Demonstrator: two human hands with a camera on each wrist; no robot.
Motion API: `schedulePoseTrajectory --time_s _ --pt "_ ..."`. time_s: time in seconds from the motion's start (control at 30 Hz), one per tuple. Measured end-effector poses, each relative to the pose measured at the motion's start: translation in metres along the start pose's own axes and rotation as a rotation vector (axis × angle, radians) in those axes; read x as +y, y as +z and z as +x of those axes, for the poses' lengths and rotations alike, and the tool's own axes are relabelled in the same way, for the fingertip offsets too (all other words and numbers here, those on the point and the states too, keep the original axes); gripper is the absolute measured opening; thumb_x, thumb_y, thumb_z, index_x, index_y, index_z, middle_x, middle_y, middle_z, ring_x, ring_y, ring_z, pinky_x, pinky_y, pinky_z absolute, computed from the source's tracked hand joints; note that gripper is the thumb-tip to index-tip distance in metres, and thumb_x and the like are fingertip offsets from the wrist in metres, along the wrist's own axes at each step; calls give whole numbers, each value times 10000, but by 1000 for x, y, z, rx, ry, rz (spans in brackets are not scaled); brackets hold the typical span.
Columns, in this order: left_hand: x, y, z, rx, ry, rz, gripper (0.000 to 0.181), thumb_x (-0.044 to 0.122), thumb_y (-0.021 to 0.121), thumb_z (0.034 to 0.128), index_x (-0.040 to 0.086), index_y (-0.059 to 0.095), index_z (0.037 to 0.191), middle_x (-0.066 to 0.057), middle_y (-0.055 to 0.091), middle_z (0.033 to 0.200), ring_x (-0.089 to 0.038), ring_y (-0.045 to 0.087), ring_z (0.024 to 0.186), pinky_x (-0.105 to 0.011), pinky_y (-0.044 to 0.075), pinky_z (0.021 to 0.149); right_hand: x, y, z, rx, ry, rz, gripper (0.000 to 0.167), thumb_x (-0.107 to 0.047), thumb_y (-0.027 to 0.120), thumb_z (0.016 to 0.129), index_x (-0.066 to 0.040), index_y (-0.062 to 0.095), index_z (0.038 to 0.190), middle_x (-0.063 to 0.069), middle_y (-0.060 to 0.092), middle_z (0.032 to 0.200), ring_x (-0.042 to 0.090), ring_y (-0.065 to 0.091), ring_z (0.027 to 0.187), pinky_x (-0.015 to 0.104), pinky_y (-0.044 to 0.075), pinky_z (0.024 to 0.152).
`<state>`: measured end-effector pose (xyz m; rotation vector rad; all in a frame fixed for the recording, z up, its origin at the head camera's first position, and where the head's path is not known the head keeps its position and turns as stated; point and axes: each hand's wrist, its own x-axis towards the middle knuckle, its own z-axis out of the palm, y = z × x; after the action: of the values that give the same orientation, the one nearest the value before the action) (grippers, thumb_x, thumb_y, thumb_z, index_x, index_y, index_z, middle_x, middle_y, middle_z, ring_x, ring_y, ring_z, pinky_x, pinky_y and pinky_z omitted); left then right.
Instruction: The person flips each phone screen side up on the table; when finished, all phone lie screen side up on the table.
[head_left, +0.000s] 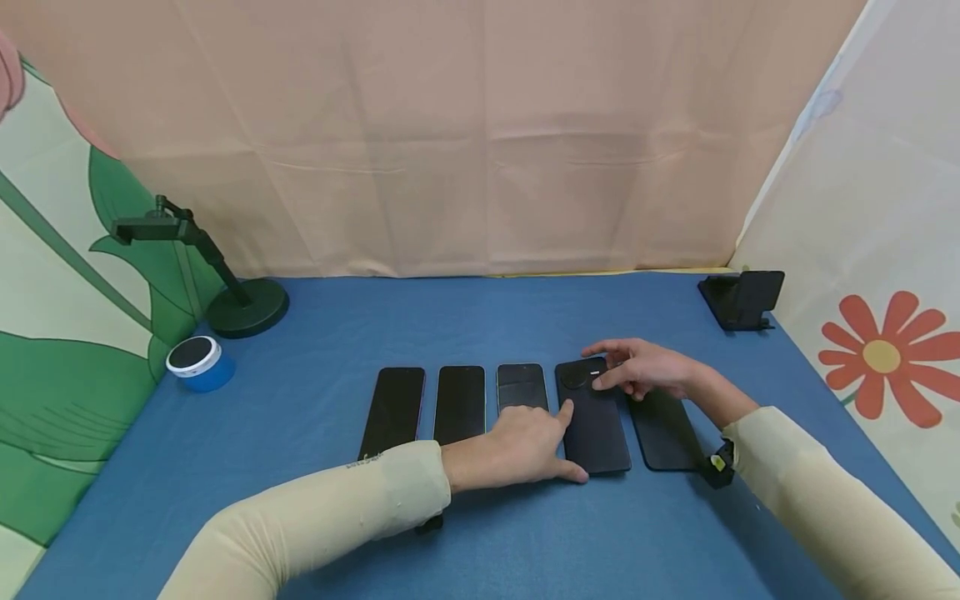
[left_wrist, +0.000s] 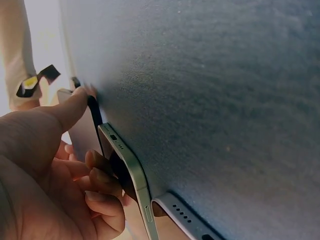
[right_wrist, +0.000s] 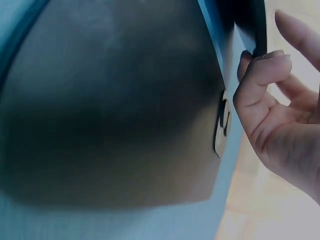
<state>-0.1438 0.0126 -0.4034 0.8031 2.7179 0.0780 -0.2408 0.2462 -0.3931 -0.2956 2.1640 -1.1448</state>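
A black phone (head_left: pixel 600 437) with a round camera patch lies back up on the blue table, between both hands. My left hand (head_left: pixel 517 450) holds its left side and lower corner with forefinger and thumb; the other fingers are bent in the left wrist view. From the far right, my right hand (head_left: pixel 648 367) holds the same phone near its top, thumb at the right edge, forefinger by the top edge. Just right of it lies another dark phone (head_left: pixel 663 433), whose camera bump (right_wrist: pixel 222 125) shows in the right wrist view.
Left of the hands stand more phones in the row: a black one (head_left: pixel 393 404), a second black one (head_left: pixel 461 400) and one partly hidden (head_left: pixel 521 383). A black stand (head_left: pixel 247 304), a blue-and-white round tub (head_left: pixel 201 364) and a black phone holder (head_left: pixel 746 300) stand farther out.
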Motion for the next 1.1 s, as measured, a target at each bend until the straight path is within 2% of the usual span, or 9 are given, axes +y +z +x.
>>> schedulePoseTrajectory --time_s 0.2,0.43,0.6,0.8,0.9,1.0,1.1 --pt "-1 -2 -1 0 8 -20 990 732 645 819 187 329 1582 51 549 618 -94 536 558 -281 428 443 -1 -1 -6 21 -60 -67 596 -205 715 927 -120 497 1476 87 500 894 155 476 610 309 411 510" --pt "-2 -1 0 -9 11 -15 988 731 645 819 193 325 1584 32 566 635 -106 530 541 -286 432 443 -6 -2 -8 9 -41 -112 619 -199 732 910 -125 501 1479 89 517 873 178 484 619 313 405 499" --pt "-3 -1 2 -3 12 -6 994 740 653 804 201 341 1578 28 595 666 -108 538 555 -287 430 456 -13 -4 -10 -2 -18 -169 645 -224 755 892 -144 507 1482 101 538 917 188 487 630 315 416 505" --pt "-5 -2 3 10 26 2 986 730 671 796 211 355 1572 14 640 729 -105 551 588 -288 425 468 -21 -7 -11 -12 2 -172 656 -217 777 873 -139 523 1473 95 535 896 174 472 615 307 413 507" --pt "-4 -2 1 8 35 -6 968 711 675 808 221 346 1575 16 621 697 -110 547 572 -290 425 460 -22 -7 -12 -12 9 -173 663 -221 786 864 -141 528 1469 81 529 877 169 466 607 300 403 505" --pt "-3 -2 -2 26 64 -39 937 694 666 830 228 344 1576 43 602 682 -93 546 581 -280 422 456 -23 -8 -12 -9 14 -180 667 -229 795 855 -148 535 1464 76 529 873 166 461 603 292 398 501" --pt "0 -3 -5 61 120 -108 899 674 639 867 228 328 1583 79 580 685 -60 542 609 -248 420 472 -25 -8 -13 -9 22 -193 663 -234 797 852 -153 543 1458 69 527 868 164 457 602 287 396 500"
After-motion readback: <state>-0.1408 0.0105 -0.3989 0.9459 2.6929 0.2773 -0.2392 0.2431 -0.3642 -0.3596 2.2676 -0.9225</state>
